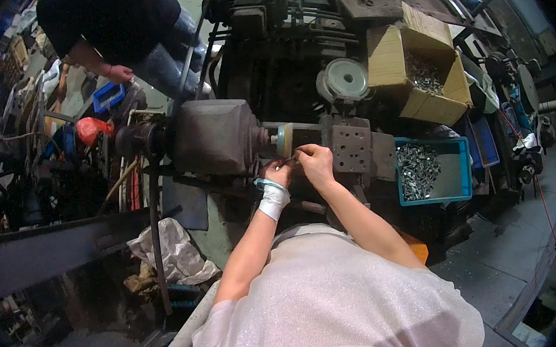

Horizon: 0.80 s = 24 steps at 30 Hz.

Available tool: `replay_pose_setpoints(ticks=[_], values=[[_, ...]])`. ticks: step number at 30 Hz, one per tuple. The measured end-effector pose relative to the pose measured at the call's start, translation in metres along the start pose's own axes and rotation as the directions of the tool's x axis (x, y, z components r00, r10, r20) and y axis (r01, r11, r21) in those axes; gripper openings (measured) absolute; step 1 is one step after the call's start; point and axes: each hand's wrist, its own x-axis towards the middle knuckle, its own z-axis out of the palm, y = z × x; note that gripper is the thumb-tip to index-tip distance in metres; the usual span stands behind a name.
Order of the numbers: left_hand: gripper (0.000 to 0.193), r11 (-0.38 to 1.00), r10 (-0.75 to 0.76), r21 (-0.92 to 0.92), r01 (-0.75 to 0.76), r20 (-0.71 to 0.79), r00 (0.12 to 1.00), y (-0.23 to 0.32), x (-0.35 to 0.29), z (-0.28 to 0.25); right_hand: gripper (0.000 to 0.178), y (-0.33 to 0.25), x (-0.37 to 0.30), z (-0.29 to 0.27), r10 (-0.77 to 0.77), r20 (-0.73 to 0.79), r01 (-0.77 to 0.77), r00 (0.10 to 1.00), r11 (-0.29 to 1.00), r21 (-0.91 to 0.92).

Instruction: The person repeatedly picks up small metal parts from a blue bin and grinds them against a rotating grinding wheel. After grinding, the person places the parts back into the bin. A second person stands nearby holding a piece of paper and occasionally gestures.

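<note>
My left hand point(279, 173), with a white wrap around its wrist, is closed just below a round wheel point(284, 141) on the machine's spindle. My right hand point(316, 163) meets it from the right, its thumb and fingers pinched together close to the wheel's edge. Between the two hands there seems to be a small piece, too small to name. The dark machine housing point(213, 137) carries the spindle on the left. To the right of my right hand stands a metal block with holes point(351, 145).
A teal bin point(469, 174) of small shiny metal parts sits at right. Behind it, an open cardboard box point(385, 60) holds similar parts. A round metal disc point(345, 79) tops the machine. Another person point(115, 28) stands at the far left beside a blue crate point(108, 96).
</note>
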Motion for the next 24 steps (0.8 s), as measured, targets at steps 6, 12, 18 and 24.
replay_pose_setpoints(ticks=[6,12,18,24], values=[[0.019,0.999,0.010,0.032,-0.010,-0.003,1.000,0.000,0.003,-0.001,0.020,0.005,0.004,0.003,-0.022,-0.012,0.022,1.000,1.000,0.010],[0.018,0.999,0.020,-0.028,-0.017,0.103,0.995,-0.012,0.010,-0.010,0.019,0.001,0.001,0.004,-0.017,-0.041,0.019,0.999,0.999,0.042],[0.016,0.984,-0.068,-0.151,0.093,0.165,0.984,0.014,-0.032,-0.012,0.016,-0.004,-0.014,-0.018,0.092,0.176,-0.174,0.980,0.825,0.537],[0.018,0.766,-0.163,-0.543,0.344,0.355,0.921,-0.001,-0.032,-0.028,0.013,-0.017,-0.027,-0.045,0.183,0.631,-0.648,0.754,0.371,0.665]])
